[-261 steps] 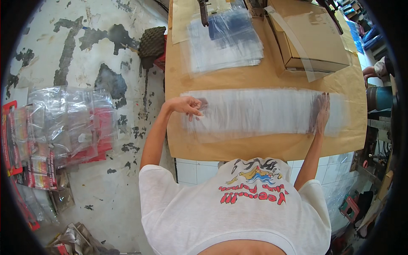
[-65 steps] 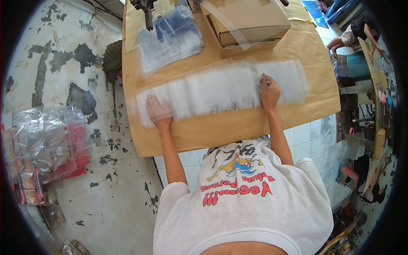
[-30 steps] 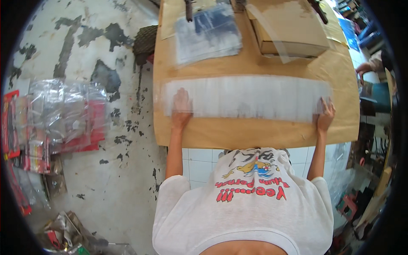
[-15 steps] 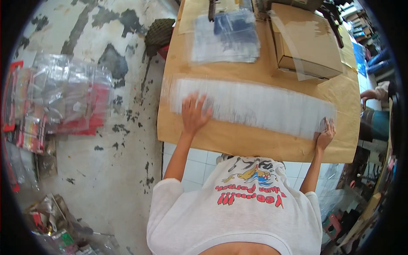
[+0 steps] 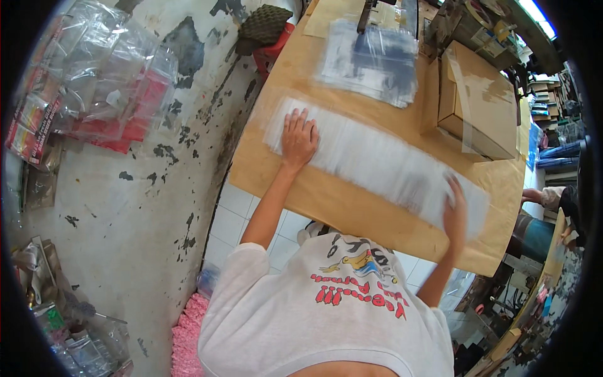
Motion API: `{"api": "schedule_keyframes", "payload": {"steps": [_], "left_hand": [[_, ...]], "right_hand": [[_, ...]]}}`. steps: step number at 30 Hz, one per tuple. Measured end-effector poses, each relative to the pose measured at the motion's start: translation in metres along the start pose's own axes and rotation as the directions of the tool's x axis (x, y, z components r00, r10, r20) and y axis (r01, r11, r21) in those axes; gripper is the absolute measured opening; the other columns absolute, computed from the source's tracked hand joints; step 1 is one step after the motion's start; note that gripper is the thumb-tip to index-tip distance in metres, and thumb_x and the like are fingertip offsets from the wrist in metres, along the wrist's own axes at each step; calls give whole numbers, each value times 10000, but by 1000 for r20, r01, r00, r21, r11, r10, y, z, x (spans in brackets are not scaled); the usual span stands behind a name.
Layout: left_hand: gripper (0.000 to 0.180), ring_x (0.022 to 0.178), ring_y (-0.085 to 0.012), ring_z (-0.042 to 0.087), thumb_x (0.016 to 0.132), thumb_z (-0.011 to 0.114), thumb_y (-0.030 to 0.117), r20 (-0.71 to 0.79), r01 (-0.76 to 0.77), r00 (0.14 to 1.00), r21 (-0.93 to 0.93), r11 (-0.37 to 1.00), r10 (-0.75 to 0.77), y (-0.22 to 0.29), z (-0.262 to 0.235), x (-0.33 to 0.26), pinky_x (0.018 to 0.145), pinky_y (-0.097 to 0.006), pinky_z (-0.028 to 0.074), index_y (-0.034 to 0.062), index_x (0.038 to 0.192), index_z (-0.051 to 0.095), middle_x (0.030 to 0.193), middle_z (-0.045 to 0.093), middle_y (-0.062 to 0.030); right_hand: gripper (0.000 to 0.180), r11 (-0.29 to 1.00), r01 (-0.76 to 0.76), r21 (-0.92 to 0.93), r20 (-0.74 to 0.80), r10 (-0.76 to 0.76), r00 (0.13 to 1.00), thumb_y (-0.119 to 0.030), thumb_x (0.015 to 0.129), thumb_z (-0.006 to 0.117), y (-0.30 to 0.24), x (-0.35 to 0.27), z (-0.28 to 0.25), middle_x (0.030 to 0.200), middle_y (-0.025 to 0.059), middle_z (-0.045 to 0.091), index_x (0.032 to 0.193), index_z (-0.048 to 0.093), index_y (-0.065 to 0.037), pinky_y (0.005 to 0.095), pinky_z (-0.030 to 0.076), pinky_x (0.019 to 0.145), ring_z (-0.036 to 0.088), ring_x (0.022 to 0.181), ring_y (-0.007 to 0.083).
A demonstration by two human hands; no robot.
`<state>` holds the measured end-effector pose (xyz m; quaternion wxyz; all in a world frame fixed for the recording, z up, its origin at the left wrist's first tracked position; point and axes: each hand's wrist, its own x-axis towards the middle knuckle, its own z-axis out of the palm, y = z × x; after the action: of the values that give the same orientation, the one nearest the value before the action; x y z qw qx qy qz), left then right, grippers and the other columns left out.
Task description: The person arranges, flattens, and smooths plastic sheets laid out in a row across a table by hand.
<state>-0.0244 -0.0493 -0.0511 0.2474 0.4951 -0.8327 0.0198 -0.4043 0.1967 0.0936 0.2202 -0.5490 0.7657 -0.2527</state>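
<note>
A long band of overlapping whitish clear plastic sheets or bags lies across the brown-covered table. On its left end rests my left hand, palm down, fingers stretched out and a little apart. Close to the right end, my right hand is over the band with its fingers extended; motion blurs it, so I cannot tell how firmly it touches. Neither hand grips anything that I can see. Farther back is a stack of clear plastic bags, partly dark blue.
A taped cardboard box stands at the table's back right. Plastic packaging hangs on the stained wall at left. Beyond the table's far left corner is a red stool. At the right edge shows another person's arm.
My view has turned, so the table and band now slant down to the right. My right hand has shifted inward from the band's right end; my left stays on the left part.
</note>
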Motion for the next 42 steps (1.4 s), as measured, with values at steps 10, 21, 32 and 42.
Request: {"api": "schedule_keyframes", "payload": {"steps": [10, 21, 32, 42], "left_hand": [[492, 1403, -382, 392, 929, 572, 348, 122, 62, 991, -126, 990, -46, 25, -11, 16, 1192, -508, 252, 55, 1324, 589, 1454, 469, -248], [483, 1508, -393, 216, 963, 553, 393, 89, 140, 988, -144, 980, -128, 5, -1, 2, 1228, -525, 125, 119, 1361, 566, 1598, 262, -280], [500, 1505, -399, 221, 965, 544, 405, 87, 134, 989, -127, 983, -123, 12, -2, 7, 1227, -523, 135, 105, 1365, 563, 1598, 256, -287], [491, 1490, -408, 251, 962, 545, 412, 55, 113, 993, -133, 985, -106, 14, 9, 6, 1222, -524, 144, 105, 1343, 587, 1585, 281, -292]], "right_hand": [[456, 599, 795, -100, 479, -671, 566, -90, 901, 488, -290, 101, 396, 1442, 357, 452, 1279, 534, 161, 475, 352, 1157, 433, 1376, 448], [476, 647, 727, -231, 466, -582, 666, -166, 947, 476, -311, 118, 424, 1476, 374, 402, 1261, 560, 183, 575, 272, 1182, 360, 1401, 521], [559, 815, 342, -468, 333, -196, 922, -193, 959, 477, -329, 108, 449, 1531, 365, 322, 1408, 444, 139, 580, 173, 1211, 235, 1457, 534], [741, 983, 127, -130, -34, -133, 991, -209, 966, 485, -324, 170, 418, 1624, 306, 142, 1552, 150, 96, 489, 86, 1250, 98, 1526, 440]]}}
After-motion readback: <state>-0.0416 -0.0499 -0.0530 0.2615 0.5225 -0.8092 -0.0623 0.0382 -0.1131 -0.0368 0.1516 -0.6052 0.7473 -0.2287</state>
